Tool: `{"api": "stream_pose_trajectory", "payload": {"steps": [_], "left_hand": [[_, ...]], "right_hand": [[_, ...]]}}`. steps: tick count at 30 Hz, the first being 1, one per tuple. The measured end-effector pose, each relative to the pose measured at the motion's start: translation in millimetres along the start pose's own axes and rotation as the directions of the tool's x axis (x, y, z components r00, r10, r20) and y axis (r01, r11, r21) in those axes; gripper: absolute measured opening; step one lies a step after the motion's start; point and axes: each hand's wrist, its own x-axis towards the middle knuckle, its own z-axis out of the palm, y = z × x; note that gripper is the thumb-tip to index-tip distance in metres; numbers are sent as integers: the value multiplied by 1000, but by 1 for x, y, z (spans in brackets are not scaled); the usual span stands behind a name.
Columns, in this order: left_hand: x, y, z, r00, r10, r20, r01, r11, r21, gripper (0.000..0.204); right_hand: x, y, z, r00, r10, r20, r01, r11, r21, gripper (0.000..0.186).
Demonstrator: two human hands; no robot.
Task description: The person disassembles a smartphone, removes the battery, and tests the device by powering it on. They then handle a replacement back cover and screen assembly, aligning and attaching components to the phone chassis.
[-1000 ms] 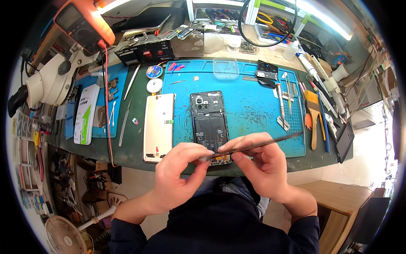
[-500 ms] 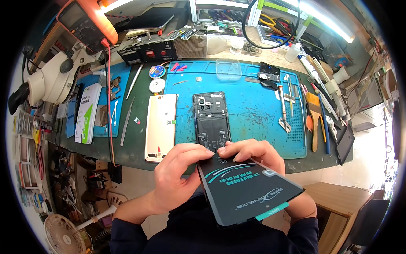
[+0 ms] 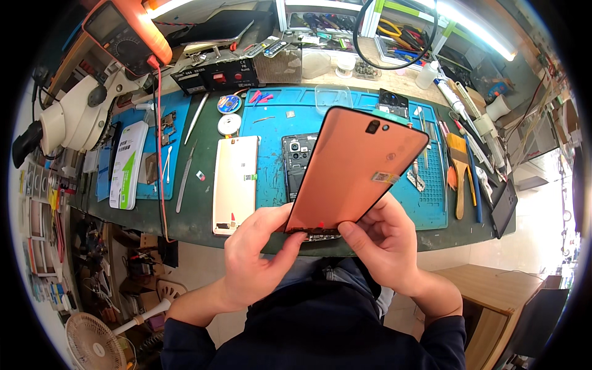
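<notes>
Both hands grip a phone screen (image 3: pixel 357 172) by its lower edge, its copper-coloured back facing me and its top tilted up and to the right. At the lower left corner, my left hand (image 3: pixel 256 253) has its thumb in front and its fingers partly hidden behind. My right hand (image 3: pixel 391 250) pinches the lower right part, thumb on the back face. Behind the screen an opened phone body (image 3: pixel 296 161) lies on the blue work mat (image 3: pixel 271 123), largely covered; its camera module shows. Left of it rests a second, gold-backed screen panel (image 3: pixel 236 179).
A microscope (image 3: pixel 71 117) and an orange multimeter (image 3: pixel 126 37) stand at the left. Solder spools (image 3: pixel 229 125), tweezers (image 3: pixel 184 185) and a clear plastic box (image 3: pixel 333 97) lie around the mat. A brush (image 3: pixel 457 166) and several tools line the right side.
The screen has swung up from lying tilted toward me, dark film side showing, to standing with its copper back in view. My right hand has turned over, thumb now on the back.
</notes>
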Motion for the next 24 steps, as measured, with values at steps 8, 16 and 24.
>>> {"api": "stream_pose_trajectory", "payload": {"steps": [8,16,24], "left_hand": [[-5,-5,3,976,-208,60,217,930,-298,54],[-23,1,5,887,-367,282,461,659,-593,46],[-49,5,8,680,-325,657,731,356,-582,49]], "right_hand": [[-1,-2,-4,999,21,41,-20,1000,-23,32],[-20,-8,-11,980,187,67,-184,982,-52,38],[-38,-1,-33,949,248,197,-293,922,253,101]]}}
